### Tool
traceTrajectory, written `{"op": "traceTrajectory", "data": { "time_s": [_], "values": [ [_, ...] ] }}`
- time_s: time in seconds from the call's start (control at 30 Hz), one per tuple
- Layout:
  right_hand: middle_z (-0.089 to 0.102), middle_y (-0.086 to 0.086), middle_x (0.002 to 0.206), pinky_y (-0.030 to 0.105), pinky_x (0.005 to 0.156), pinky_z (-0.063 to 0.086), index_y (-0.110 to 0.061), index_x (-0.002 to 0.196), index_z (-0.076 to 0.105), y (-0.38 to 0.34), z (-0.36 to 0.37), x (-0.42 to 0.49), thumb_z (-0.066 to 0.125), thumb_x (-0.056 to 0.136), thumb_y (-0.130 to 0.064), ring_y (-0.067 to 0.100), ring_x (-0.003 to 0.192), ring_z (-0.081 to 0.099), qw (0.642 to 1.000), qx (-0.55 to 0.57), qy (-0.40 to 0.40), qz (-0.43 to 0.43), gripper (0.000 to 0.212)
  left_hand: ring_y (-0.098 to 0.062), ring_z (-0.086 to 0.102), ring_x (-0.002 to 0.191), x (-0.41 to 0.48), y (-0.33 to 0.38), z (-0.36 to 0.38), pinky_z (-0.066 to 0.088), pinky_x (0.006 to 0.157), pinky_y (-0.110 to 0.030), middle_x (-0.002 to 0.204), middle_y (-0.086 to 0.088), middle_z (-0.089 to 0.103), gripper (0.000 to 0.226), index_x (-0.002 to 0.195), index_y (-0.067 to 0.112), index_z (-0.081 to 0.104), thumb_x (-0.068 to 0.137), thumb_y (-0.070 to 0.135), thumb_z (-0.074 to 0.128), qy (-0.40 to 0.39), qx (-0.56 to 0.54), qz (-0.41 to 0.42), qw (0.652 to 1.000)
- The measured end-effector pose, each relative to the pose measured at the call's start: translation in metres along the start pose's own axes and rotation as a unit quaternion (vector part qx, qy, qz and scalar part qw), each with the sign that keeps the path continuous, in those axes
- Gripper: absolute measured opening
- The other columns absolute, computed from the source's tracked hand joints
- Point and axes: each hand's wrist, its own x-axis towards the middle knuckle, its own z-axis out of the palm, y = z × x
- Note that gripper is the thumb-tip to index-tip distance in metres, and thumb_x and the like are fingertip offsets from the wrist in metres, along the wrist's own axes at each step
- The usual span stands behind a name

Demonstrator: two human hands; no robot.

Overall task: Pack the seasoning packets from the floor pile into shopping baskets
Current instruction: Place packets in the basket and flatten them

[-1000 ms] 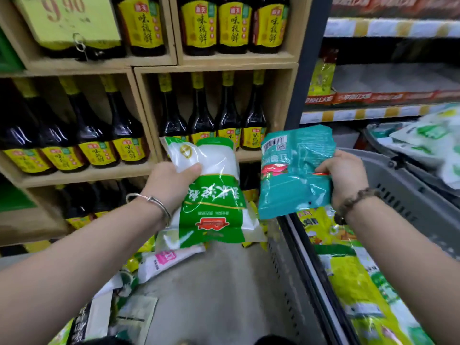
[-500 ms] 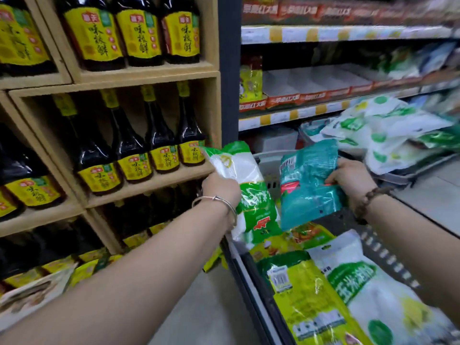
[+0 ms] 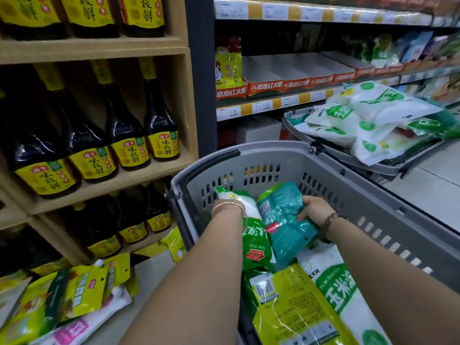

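Both my hands are down inside the grey shopping basket (image 3: 273, 155). My left hand (image 3: 227, 207) grips a white and green packet (image 3: 254, 237) by its upper part. My right hand (image 3: 315, 210) holds a teal packet (image 3: 283, 220) at its right edge. The two packets lie side by side against the far end of the basket, on top of a yellow-green packet (image 3: 296, 302) and a white and green starch packet (image 3: 348, 295). The floor pile (image 3: 74, 295) of yellow, green and pink packets lies at the lower left.
A second grey basket (image 3: 368, 165), heaped with white and green bags, stands behind on the right. A wooden shelf (image 3: 104, 185) of dark sauce bottles fills the left. A metal store shelf (image 3: 273, 103) with price strips runs behind. Bare floor shows at the right.
Both hands have dropped from rim height down into the basket, carrying the two packets to its far end. The view has swung right and downward.
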Motion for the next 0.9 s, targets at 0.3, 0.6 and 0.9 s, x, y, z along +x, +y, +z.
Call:
{"op": "traceTrajectory", "data": {
  "time_s": [0.3, 0.6, 0.9],
  "values": [
    [0.061, 0.016, 0.118, 0.033, 0.084, 0.048, -0.008, 0.123, 0.055, 0.019, -0.005, 0.005, 0.058, 0.083, -0.002, 0.031, 0.107, 0.058, 0.937, -0.321, 0.134, -0.041, 0.04, -0.033, 0.028, 0.138, -0.001, 0.0, 0.002, 0.026, 0.113, -0.042, 0.152, -0.016, 0.025, 0.05, 0.145, 0.001, 0.023, 0.099, 0.016, 0.038, 0.01, 0.016, -0.044, 0.999],
    [-0.012, 0.002, 0.158, 0.047, 0.117, -0.001, -0.032, 0.15, -0.001, 0.036, 0.027, -0.018, 0.025, 0.099, -0.048, 0.022, 0.145, -0.011, 0.784, -0.6, -0.034, -0.153, 0.06, -0.044, -0.025, 0.137, -0.019, -0.003, 0.064, 0.002, 0.107, -0.065, 0.154, -0.014, -0.023, 0.072, 0.15, 0.021, -0.003, 0.095, 0.04, 0.039, -0.01, 0.248, 0.023, 0.968],
    [-0.03, 0.004, 0.153, 0.045, 0.115, -0.007, -0.028, 0.146, -0.02, 0.058, 0.034, -0.004, 0.009, 0.099, -0.049, 0.022, 0.143, -0.021, 0.789, -0.602, -0.087, -0.086, 0.059, -0.04, -0.016, 0.141, 0.008, -0.022, 0.085, 0.009, 0.109, -0.061, 0.157, -0.008, -0.016, 0.083, 0.148, 0.034, -0.012, 0.088, 0.064, 0.037, -0.106, 0.24, -0.057, 0.963]
  ]
}}
